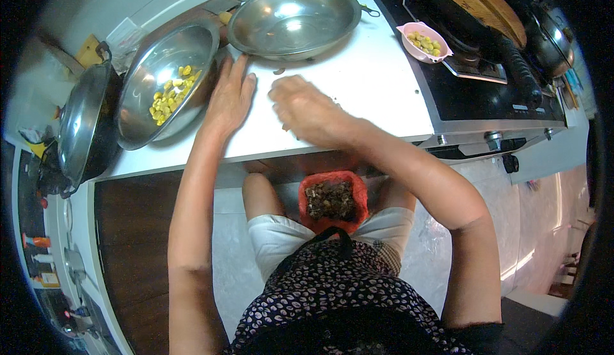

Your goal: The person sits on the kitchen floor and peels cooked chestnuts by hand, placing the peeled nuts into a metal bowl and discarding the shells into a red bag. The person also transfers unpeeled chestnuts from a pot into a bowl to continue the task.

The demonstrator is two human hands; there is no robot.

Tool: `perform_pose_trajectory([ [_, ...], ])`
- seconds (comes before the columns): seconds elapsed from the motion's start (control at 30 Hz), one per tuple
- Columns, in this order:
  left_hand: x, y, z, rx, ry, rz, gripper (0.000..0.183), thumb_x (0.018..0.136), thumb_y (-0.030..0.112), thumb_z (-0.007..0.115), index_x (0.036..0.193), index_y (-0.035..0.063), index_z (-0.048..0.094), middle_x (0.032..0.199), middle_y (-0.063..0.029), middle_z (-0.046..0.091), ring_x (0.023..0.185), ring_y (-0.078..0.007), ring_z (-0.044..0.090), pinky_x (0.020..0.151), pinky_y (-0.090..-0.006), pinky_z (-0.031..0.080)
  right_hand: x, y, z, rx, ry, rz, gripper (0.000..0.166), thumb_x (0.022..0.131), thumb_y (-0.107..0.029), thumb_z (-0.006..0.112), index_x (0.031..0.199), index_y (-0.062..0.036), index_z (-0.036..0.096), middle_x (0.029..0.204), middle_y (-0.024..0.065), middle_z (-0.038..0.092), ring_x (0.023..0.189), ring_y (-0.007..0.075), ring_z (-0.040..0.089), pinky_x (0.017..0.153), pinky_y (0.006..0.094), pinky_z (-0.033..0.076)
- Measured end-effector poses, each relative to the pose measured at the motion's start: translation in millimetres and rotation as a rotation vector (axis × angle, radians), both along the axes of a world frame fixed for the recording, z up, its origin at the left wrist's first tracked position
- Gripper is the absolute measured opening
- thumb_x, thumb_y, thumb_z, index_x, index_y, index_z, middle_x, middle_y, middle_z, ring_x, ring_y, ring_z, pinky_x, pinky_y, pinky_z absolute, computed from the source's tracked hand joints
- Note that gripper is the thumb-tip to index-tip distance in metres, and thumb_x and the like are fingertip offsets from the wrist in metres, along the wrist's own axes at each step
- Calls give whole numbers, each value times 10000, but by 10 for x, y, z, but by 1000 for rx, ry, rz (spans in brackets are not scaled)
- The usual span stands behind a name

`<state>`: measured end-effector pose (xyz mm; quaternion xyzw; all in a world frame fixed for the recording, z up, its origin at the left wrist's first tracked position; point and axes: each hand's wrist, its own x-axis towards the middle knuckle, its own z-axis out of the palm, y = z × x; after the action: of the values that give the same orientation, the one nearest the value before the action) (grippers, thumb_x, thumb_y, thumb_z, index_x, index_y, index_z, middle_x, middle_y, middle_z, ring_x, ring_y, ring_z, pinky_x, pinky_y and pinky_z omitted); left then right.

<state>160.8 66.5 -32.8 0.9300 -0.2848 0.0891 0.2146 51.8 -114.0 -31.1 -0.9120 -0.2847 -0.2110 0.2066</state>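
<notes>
My left hand (231, 95) lies flat on the white countertop (379, 91), its thumb apart from the fingers. Its fingertips reach the near rim of a wide steel basin (292, 24), whose inside shows a small brown speck. Left of this hand, a deep steel bowl (139, 86) leans tilted and holds yellow peeled kernels (168, 101). My right hand (304, 108), blurred, is over the counter with its fingers curled; whether anything is in them is hidden. Small brown scraps (279, 71) lie near it.
A pink bowl (424, 58) of kernels sits at the edge of the black cooktop (479, 96). Between my knees stands a red-lined bin (307, 194) with dark brown waste. A lidded wok (88, 120) stands far left. A cleaver (221, 4) lies behind the bowls.
</notes>
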Motion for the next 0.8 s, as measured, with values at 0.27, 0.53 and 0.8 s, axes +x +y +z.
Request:
perform_pose_trajectory([
  [0.27, -377, -68, 139, -215, 80, -277, 451, 996, 293, 383, 1172, -71, 584, 1275, -238, 525, 1227, -361, 500, 1058, -373, 365, -945, 224, -57, 142, 11, 203, 134, 702, -32, 622, 823, -19, 566, 938, 127, 539, 936, 286, 542, 842, 391, 454],
  [0.53, -1325, -81, 199, -348, 153, -388, 320, 882, 180, 654, 1145, -1, 649, 1213, -163, 567, 1041, -288, 589, 888, -386, 505, -1007, -458, 231, 332, 67, -178, 297, 748, -15, 690, 1013, 28, 562, 1060, 176, 555, 958, 362, 566, 821, 416, 508],
  [0.8, -1210, -187, 243, -219, 183, -197, 246, 785, 93, 724, 1002, -1, 658, 916, -96, 567, 810, -243, 592, 717, -361, 481, -378, -457, 176, 57, 193, -202, 176, 820, -52, 644, 941, 23, 542, 1081, 189, 530, 913, 353, 605, 783, 426, 514],
])
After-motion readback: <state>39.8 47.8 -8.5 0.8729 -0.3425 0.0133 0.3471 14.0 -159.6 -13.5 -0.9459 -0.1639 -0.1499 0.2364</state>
